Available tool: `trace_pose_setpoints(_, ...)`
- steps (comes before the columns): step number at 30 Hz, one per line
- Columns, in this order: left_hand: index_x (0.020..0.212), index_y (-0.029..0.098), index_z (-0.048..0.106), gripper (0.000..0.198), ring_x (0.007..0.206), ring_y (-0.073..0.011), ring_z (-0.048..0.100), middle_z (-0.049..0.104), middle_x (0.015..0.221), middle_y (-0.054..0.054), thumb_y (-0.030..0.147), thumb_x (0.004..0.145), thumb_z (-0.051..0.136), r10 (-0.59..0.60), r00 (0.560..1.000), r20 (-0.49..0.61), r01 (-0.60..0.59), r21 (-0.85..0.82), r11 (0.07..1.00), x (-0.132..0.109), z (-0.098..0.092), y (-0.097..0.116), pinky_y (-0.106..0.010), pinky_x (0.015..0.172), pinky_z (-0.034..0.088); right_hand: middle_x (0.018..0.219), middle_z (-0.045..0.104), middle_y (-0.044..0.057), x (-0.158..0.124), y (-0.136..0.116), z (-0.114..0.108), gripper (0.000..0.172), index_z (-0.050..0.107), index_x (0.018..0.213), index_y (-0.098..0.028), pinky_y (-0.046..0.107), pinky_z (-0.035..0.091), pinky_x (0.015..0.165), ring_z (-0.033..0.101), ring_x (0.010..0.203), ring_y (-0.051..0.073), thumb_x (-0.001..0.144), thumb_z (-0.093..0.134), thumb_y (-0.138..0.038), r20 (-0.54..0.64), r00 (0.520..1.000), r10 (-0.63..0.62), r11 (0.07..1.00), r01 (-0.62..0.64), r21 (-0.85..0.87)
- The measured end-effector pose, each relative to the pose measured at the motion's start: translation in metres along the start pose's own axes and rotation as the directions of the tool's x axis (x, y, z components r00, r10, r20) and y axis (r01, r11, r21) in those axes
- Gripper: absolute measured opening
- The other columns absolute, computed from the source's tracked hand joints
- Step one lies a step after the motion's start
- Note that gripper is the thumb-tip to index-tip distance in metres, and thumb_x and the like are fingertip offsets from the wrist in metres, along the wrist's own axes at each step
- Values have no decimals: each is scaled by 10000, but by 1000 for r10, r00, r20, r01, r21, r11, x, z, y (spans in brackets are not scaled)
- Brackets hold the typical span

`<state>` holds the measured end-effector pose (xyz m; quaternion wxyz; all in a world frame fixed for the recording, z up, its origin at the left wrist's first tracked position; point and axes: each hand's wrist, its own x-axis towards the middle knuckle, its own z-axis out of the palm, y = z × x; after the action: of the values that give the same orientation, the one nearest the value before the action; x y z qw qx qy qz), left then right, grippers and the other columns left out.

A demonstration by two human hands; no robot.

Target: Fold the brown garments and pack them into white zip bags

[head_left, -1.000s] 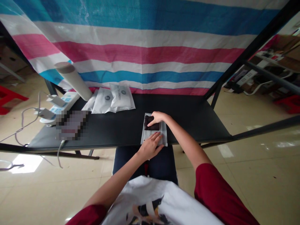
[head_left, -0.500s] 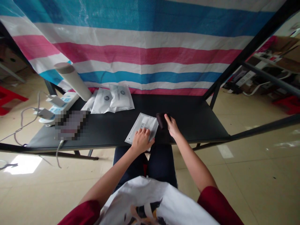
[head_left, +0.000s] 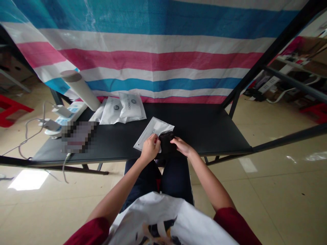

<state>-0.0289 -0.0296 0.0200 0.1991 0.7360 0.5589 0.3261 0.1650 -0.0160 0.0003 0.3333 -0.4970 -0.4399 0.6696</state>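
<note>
A flat white printed pouch lies tilted on the black table near its front edge. My left hand is closed, pinching the pouch's near corner. A small dark folded cloth sits right beside the pouch's open end. My right hand is closed on the cloth from the right, holding it against the pouch. Whether the cloth is partly inside the pouch I cannot tell.
Two or three more white pouches lie at the table's back left beside a cardboard tube. A white power strip with plugs and cables sits at the left. A striped tarp hangs behind; black frame bars rise on the right.
The pouch was swung to a tilt and slid left. My right hand took the dark cloth off it to the right, then brought it back to the pouch's near end.
</note>
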Motion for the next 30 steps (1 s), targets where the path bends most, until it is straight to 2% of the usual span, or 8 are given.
trace_pose_setpoints(3, 723, 220, 463, 169, 669, -173, 553, 545, 689, -12, 228, 885, 418, 11, 1000, -23, -12, -15, 1000, 0, -6, 4, -284, 633, 392, 822, 726, 30, 5, -2, 2, 307, 711, 919, -183, 233, 477, 608, 654, 757, 179, 726, 714, -422, -92, 995, -40, 996, 32, -82)
trace_pose_setpoints(7, 726, 218, 482, 180, 646, -169, 557, 552, 682, -12, 233, 896, 425, 10, 998, 61, -11, 12, 1000, -4, -7, 7, -281, 616, 389, 619, 642, 5, 15, 1, 11, 439, 688, 740, -155, 217, 406, 464, 587, 585, 154, 688, 722, -590, -277, 951, -136, 981, 90, -173)
trace_pose_setpoints(11, 755, 222, 500, 166, 739, -205, 565, 578, 726, -35, 222, 903, 425, 111, 987, 114, -119, 70, 990, -8, -1, 9, -315, 683, 428, 599, 607, -2, 24, 5, 22, 478, 636, 664, -163, 225, 453, 436, 569, 548, 139, 637, 743, -628, -417, 899, -135, 990, 107, -90)
trace_pose_setpoints(13, 765, 221, 507, 162, 764, -219, 547, 593, 745, -48, 213, 907, 427, 175, 976, 130, -187, 87, 978, -9, 3, 10, -339, 714, 439, 613, 602, -4, 27, 6, 27, 479, 625, 664, -162, 238, 510, 466, 572, 553, 132, 620, 763, -618, -393, 911, -127, 992, 127, -26)
trace_pose_setpoints(16, 779, 218, 513, 164, 754, -224, 520, 606, 766, -56, 200, 916, 424, 222, 965, 140, -235, 77, 969, -8, 4, 10, -359, 720, 443, 578, 564, -25, 29, 4, 29, 476, 601, 639, -161, 249, 544, 488, 561, 547, 120, 593, 798, -591, -286, 949, -135, 990, 144, 11)
trace_pose_setpoints(21, 824, 208, 546, 192, 775, -223, 510, 597, 811, -66, 210, 942, 394, 295, 945, 139, -305, 59, 951, -6, 1, 9, -391, 770, 434, 553, 588, -18, 29, -1, 26, 377, 626, 634, -143, 241, 529, 505, 588, 556, 130, 587, 848, -444, -30, 999, -34, 999, 33, -30)
trace_pose_setpoints(26, 834, 199, 560, 210, 846, -240, 507, 603, 865, -79, 240, 956, 394, 304, 939, 159, -321, 97, 942, -9, 4, 19, -396, 766, 417, 585, 627, -8, 34, -5, 35, 270, 675, 681, -141, 239, 484, 549, 599, 600, 153, 680, 749, -401, -102, 990, -96, 995, 92, -49)
trace_pose_setpoints(30, 882, 194, 566, 229, 897, -259, 511, 602, 925, -89, 342, 971, 415, 243, 961, 129, -263, 169, 950, -13, 4, 22, -402, 771, 410, 675, 668, 16, 34, -15, 29, 283, 684, 727, -146, 247, 486, 596, 618, 666, 165, 714, 706, -427, -70, 987, -145, 989, 142, -46)
